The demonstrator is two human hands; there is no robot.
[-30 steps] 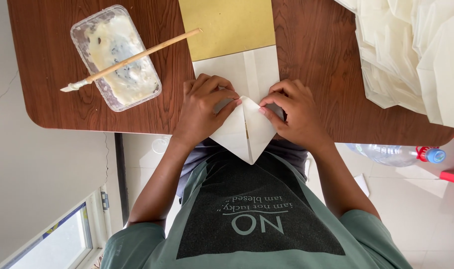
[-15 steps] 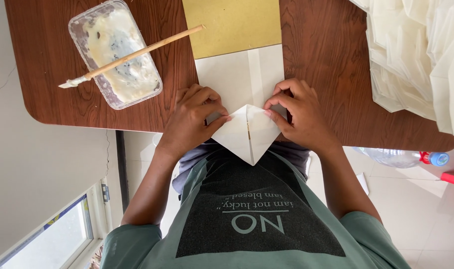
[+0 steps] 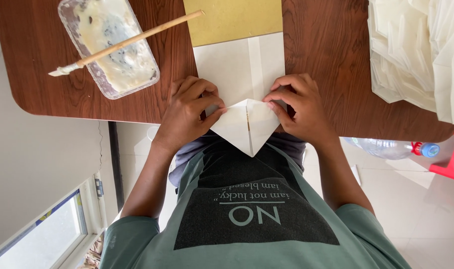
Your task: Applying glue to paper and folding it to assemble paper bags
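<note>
A white paper sheet [image 3: 239, 62] lies on the brown table [image 3: 326, 50], its near end folded into a point [image 3: 247, 129] that hangs over the table edge toward my body. My left hand [image 3: 187, 112] presses the left flap with thumb and fingers. My right hand [image 3: 299, 107] pinches the right flap near the centre crease. The two flaps meet at a middle seam between my hands.
A yellow sheet [image 3: 232, 20] lies under the white paper's far end. A clear tub of whitish paste [image 3: 110, 50] with a wooden brush [image 3: 132, 40] across it sits far left. A pile of folded white paper [image 3: 416, 50] is at right. A plastic bottle [image 3: 391, 148] lies on the floor.
Both hands stay on the folded point; my fingers have shifted slightly along the flap edges, and the right fingertips sit a little closer to the centre seam.
</note>
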